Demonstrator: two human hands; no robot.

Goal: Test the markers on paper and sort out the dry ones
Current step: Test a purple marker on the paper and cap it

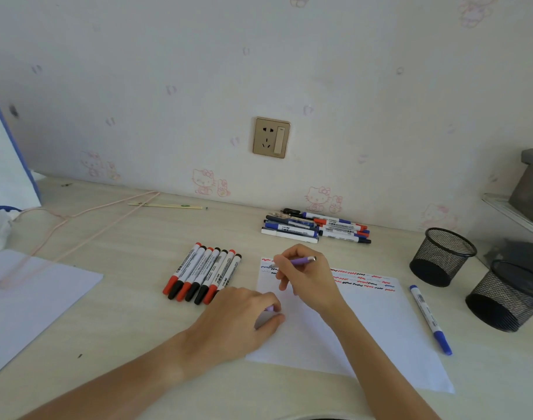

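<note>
right hand [304, 277]: curled round a purple pen [298, 262], tip down on the top left corner of the paper [377, 328], right by the squiggles
left hand [244, 316]: resting on the paper's left edge, fingers curled, pinching a small purple thing, looks like the pen's cap [269, 308] but mostly hidden so not 100% sure
paper: lying flat at about 5 o'clock on the tabletop [138, 313], rows of red, black and blue wavy test lines [362, 278] along its top edge
red and black markers [203, 272]: neat side-by-side row, capped, just beside the paper at its 9 o'clock
mixed pile of markers [315, 227]: blue, red and dark ones, up by the wall at 12 o'clock from the paper
blue marker [430, 318]: lying alone, capped, just off the paper's right edge at 3 o'clock
mesh pen cups [441, 256]: two black ones at 2 to 3 o'clock, well apart from the paper
second sheet [26, 301]: way over at 9 o'clock
</note>
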